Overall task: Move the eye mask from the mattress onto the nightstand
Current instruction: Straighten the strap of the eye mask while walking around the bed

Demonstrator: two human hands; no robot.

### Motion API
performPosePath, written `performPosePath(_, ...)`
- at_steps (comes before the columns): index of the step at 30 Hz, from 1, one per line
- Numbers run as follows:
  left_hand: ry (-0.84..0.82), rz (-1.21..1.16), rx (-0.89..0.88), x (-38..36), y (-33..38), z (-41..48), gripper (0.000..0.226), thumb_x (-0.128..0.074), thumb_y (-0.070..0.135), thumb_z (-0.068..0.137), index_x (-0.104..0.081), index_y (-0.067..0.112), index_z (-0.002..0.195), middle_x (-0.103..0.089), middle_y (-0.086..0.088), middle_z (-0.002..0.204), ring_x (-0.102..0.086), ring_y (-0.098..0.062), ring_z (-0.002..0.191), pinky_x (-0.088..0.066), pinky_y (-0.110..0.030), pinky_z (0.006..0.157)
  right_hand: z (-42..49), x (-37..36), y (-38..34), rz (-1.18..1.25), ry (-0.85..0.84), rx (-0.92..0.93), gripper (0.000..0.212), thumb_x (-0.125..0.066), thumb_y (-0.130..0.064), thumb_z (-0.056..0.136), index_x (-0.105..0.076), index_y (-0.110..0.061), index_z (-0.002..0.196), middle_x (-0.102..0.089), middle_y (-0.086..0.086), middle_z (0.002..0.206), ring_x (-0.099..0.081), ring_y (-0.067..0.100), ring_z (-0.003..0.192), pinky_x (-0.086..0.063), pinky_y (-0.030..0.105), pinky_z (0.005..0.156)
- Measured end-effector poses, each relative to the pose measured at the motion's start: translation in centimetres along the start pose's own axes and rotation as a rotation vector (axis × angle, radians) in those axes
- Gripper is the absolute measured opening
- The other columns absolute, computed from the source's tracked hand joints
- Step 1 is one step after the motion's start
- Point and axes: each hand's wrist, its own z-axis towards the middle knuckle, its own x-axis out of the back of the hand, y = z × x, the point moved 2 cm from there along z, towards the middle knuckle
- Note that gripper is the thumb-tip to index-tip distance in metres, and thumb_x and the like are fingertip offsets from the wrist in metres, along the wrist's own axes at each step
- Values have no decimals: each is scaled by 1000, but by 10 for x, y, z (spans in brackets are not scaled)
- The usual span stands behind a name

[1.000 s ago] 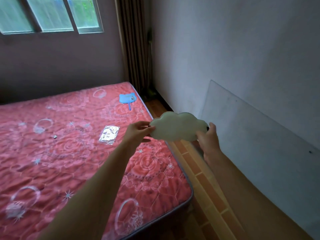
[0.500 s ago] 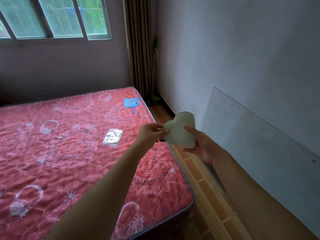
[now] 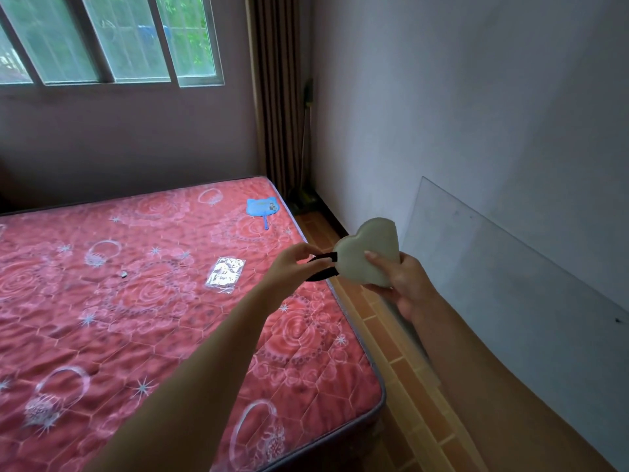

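the black strap point(image 3: 321, 267) is pinched between the thumb and fingers of the left hand point(image 3: 289, 267), drawn out sideways from the eye mask point(image 3: 366, 255). the pale mask, folded over, is clamped in the right hand point(image 3: 405, 284), thumb pressed on its face. it is held in the air above the mattress point(image 3: 153, 301) edge and the tiled floor point(image 3: 384, 338). no nightstand is seen. if the strap were tugged hard, the mask could be pulled from the right hand and dropped onto the floor.
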Motion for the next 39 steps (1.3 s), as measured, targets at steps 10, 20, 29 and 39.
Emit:
performPosePath(10,72,44,-4,10,-6,-8,11,-66,10,79,-71,5,88,-66,-14,79,-57,-17,68,-46,-19,60,-4,10,1,180,59,-36,20,-69,-18,78,-58,-10,93,-63,10,96,-63,26,88,-57,27,49)
performPosePath(20,168,296,-104,13,-3,-8,10,-63,11,83,-67,9,91,-65,-4,69,-65,-24,59,-55,-39,61,-8,9,4,282,36,-101,25,-69,-18,77,-59,-7,98,-62,14,102,-62,27,92,-57,27,50)
performPosePath(29,413,-135,171,36,-17,-13,15,-45,10,93,-55,0,90,-68,-18,78,-64,-18,52,-52,-34,55,-13,12,0,351,50,-112,40,-67,-19,79,-54,-3,112,-62,13,102,-62,25,90,-57,27,51)
performPosePath(39,-115,12,90,15,9,-21,27,-50,1,83,-59,17,102,-59,-7,110,-54,-21,101,-42,-29,85,-10,-6,4,296,-21,-54,20,-67,-16,79,-60,-9,96,-64,14,101,-63,27,90,-57,28,52)
